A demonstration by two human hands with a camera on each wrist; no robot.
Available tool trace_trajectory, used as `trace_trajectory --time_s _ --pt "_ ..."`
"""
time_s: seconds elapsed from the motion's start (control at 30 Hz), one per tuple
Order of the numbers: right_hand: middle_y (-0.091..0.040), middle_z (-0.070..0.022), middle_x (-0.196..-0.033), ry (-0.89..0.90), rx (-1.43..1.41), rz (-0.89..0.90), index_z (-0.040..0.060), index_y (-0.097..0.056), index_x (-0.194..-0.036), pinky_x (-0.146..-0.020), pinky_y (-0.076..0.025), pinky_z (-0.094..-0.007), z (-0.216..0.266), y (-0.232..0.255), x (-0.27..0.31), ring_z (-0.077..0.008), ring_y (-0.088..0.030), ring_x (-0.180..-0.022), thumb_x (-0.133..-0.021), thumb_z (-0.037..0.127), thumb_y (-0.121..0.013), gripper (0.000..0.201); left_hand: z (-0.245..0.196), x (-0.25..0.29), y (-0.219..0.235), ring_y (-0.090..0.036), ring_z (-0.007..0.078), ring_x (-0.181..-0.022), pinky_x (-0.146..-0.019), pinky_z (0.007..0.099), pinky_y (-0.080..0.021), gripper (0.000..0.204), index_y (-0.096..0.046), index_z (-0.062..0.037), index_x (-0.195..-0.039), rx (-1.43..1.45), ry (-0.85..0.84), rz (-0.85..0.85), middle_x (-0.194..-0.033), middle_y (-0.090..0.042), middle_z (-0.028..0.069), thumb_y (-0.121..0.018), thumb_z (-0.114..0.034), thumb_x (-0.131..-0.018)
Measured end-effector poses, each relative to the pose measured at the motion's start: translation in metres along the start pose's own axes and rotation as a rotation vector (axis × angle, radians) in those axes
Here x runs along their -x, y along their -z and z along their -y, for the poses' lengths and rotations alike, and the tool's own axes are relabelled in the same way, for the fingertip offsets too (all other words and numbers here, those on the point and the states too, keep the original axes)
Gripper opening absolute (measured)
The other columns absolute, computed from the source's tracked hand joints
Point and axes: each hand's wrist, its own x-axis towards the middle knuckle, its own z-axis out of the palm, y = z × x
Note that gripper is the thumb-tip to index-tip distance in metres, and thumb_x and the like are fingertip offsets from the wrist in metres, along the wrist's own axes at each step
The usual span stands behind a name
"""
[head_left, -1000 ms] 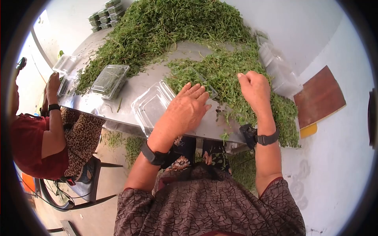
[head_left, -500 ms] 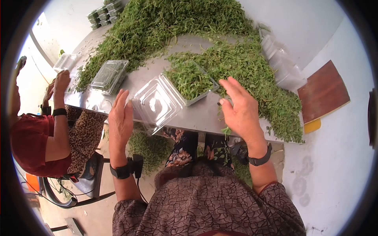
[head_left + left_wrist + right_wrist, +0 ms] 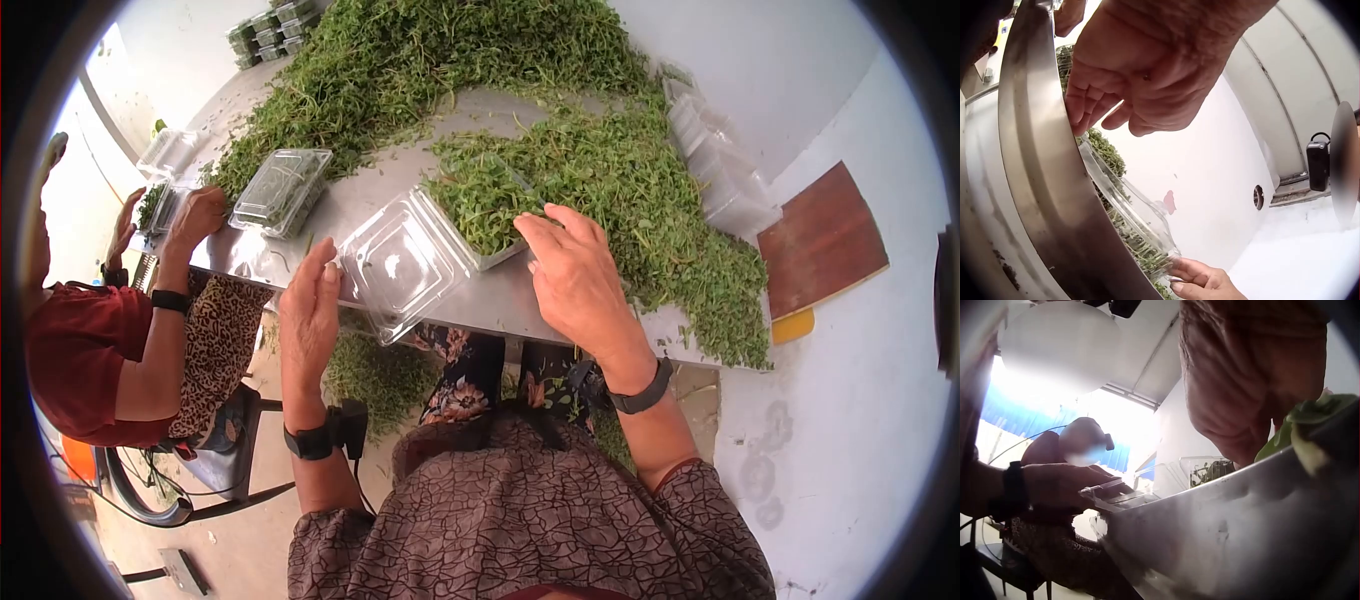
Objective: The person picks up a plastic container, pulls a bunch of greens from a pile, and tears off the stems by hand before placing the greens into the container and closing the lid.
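Note:
A clear hinged plastic box heaped with green sprigs (image 3: pixel 478 215) stands on the metal table, its lid (image 3: pixel 400 258) folded back toward the left. My right hand (image 3: pixel 580 285) is at the box's near right corner, fingers extended and lightly bent, fingertips right at the rim. In the left wrist view, the right hand's fingertips meet the end of the box (image 3: pixel 1138 212). My left hand (image 3: pixel 308 315) is held upright just left of the lid, fingers nearly straight and close together. The right wrist view shows the left hand (image 3: pixel 1079 481) beside the lid's edge.
A big heap of greens (image 3: pixel 480 50) covers the table's back and right. A closed filled box (image 3: pixel 282 190) stands to the left, near another person's hands (image 3: pixel 195 222). Nested empty boxes (image 3: pixel 715 160) are at the right edge; filled boxes (image 3: pixel 268 32) are stacked far left.
My left hand has gone from over the box to the lid's left side. My right hand has opened from a fist above the greens and moved left to the box's corner.

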Motion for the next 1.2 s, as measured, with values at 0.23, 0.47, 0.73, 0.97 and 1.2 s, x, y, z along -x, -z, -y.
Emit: trace_trajectory --time_s 0.23,0.47,0.73,0.97,1.2 --pt "-0.059 -0.0167 -0.121 0.010 0.008 -0.044 -0.0034 -0.055 -0.118 -0.102 -0.035 -0.0454 0.011 0.009 0.001 -0.0340 -0.047 -0.119 -0.079 -0.004 -0.056 0.040 -0.002 -0.002 0.004 -0.063 0.0194 -0.091 -0.081 0.0294 -0.049 0.034 -0.054 0.0046 -0.122 0.006 0.029 0.045 -0.108 -0.064 0.0179 -0.048 -0.017 -0.097" --pt "-0.057 -0.0151 -0.123 0.175 -0.112 -0.024 -0.0014 -0.058 -0.117 -0.105 -0.032 -0.0486 0.045 -0.014 0.020 -0.0321 -0.045 -0.121 -0.076 -0.002 -0.062 0.041 -0.010 0.000 0.007 -0.061 0.0189 -0.091 -0.078 0.0291 -0.047 0.030 -0.056 0.0033 -0.118 0.017 -0.014 0.100 -0.101 -0.062 0.0132 -0.050 -0.011 -0.092" --pt "-0.058 -0.0124 -0.121 0.241 -0.076 -0.047 -0.0004 -0.063 -0.106 -0.107 -0.029 -0.0520 0.054 -0.024 0.024 -0.0288 -0.044 -0.123 -0.079 0.004 -0.060 0.028 -0.001 0.010 0.008 -0.061 0.0209 -0.094 -0.077 0.0298 -0.049 0.041 -0.054 -0.0009 -0.120 0.030 -0.108 0.147 -0.113 -0.056 0.0130 -0.050 0.005 -0.080" --pt "-0.062 -0.0079 -0.106 0.282 -0.116 -0.062 0.0013 -0.065 -0.090 -0.105 -0.033 -0.0505 0.054 -0.041 0.029 -0.0253 -0.051 -0.116 -0.072 0.004 -0.068 0.018 -0.006 0.016 0.012 -0.059 0.0197 -0.089 -0.077 0.0297 -0.047 0.053 -0.055 -0.0011 -0.120 0.018 -0.017 0.239 -0.111 -0.057 0.0133 -0.047 0.012 -0.069" --pt "-0.061 -0.0088 -0.099 0.302 -0.275 -0.164 0.0013 -0.063 -0.085 -0.104 -0.035 -0.0500 0.055 -0.031 0.027 -0.0248 -0.052 -0.110 -0.071 0.006 -0.067 0.016 -0.024 0.021 0.013 -0.050 0.0139 -0.094 -0.084 0.0257 -0.041 0.051 -0.057 0.0005 -0.120 0.021 -0.106 0.253 -0.109 -0.053 0.0067 -0.050 0.013 -0.071"
